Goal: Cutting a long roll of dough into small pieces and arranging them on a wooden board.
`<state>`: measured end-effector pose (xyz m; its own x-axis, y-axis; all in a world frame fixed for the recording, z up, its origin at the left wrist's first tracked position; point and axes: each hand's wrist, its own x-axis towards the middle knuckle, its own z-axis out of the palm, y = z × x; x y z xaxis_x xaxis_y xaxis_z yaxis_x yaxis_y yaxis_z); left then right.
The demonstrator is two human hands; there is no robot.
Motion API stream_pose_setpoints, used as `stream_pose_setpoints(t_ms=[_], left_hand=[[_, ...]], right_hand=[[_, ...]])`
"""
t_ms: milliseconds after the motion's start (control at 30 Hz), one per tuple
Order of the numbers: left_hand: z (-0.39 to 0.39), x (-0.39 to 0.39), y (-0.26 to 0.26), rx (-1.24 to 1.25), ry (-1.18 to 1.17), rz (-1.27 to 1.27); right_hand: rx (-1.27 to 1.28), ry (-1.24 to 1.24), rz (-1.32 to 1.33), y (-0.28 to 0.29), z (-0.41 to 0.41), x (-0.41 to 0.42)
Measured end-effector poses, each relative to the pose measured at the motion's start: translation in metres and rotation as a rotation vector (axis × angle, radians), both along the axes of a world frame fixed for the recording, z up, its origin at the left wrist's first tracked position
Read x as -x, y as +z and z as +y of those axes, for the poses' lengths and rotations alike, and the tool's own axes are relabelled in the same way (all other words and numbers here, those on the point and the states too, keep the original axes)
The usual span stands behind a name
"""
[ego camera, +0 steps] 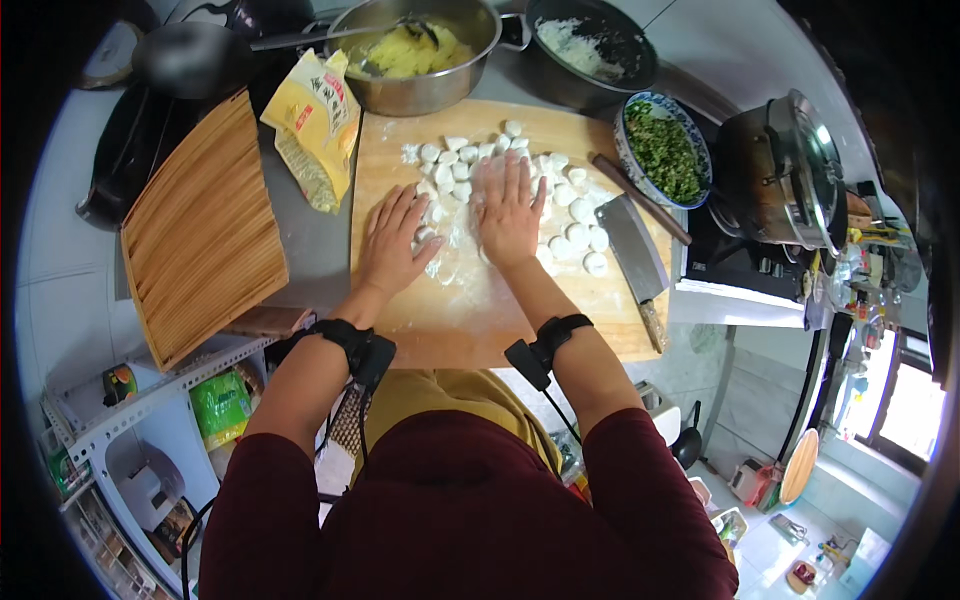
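Note:
Many small floured dough pieces lie on a wooden board dusted with white flour. My right hand is spread flat, palm down, over the middle of the pieces, and whatever lies beneath it is hidden. At the left side of the group rests my left hand, also palm down, its fingers spread beside a few pieces and its thumb near one of them. Neither hand grasps anything. A cleaver lies at the board's right side, its handle towards me. Behind it a dark rolling pin lies slanted.
A blue-patterned bowl of chopped greens stands at the right. Behind the board are a steel pot of yellow mash and a dark pan with white shreds. Left are a yellow bag and a ridged wooden tray. A lidded pot sits far right.

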<state>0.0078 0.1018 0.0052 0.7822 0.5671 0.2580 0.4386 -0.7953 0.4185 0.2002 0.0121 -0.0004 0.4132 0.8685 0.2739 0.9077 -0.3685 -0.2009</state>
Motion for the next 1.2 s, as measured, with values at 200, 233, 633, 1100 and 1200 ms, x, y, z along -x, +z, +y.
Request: stream_pose_setpoints(t_ms=[200,233,633,1100,1200], left_hand=[[0.002,-0.005,0.001,0.024,-0.004,-0.013],[0.002,-0.004,0.000,0.030,0.000,-0.006],[0.003,-0.002,-0.003,-0.004,0.013,0.015],[0.003,-0.003,-0.004,-0.015,0.017,0.003],[0.004,-0.003,-0.005,-0.030,0.020,0.005]], right_hand=[[0.000,0.040,0.096,0.001,-0.011,0.002],[0.001,0.048,0.096,0.004,-0.016,0.010],[-0.054,-0.029,0.027,0.010,-0.052,-0.016],[-0.136,0.312,0.143,0.015,-0.054,0.010],[-0.121,0.262,0.160,0.014,-0.060,0.011]])
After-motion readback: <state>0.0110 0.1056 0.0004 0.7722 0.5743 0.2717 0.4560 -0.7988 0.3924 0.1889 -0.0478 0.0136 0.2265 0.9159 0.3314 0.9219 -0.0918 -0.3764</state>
